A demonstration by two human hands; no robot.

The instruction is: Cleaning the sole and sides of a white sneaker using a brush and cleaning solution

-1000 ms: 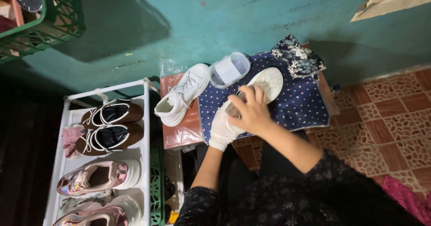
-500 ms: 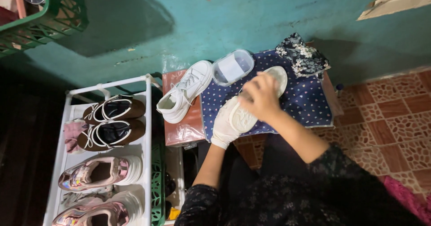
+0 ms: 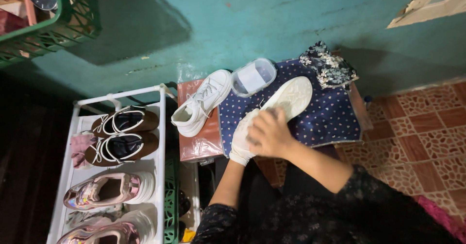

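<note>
A white sneaker (image 3: 291, 96) lies sole up over a dark blue dotted cloth (image 3: 330, 113) on a small table. My left forearm runs up to its heel, and my left hand is hidden beneath or inside the shoe, holding it. My right hand (image 3: 269, 135) rests on the sole near the heel with its fingers curled; I cannot see whether anything is under them. The second white sneaker (image 3: 201, 103) stands upright to the left on the reddish tabletop (image 3: 199, 144). A clear plastic tub (image 3: 253, 76) sits just behind the two shoes.
A crumpled floral cloth (image 3: 327, 67) lies at the table's back right. A white shoe rack (image 3: 160, 142) on the left holds brown sandals (image 3: 121, 135) and shiny pink sneakers (image 3: 109, 190). A green crate (image 3: 53, 35) hangs at top left. A teal wall runs behind, with tiled floor (image 3: 422, 122) to the right.
My right hand slid along the sole, first a little toward the toe, then back down toward the heel. The sneaker stayed in about the same place.
</note>
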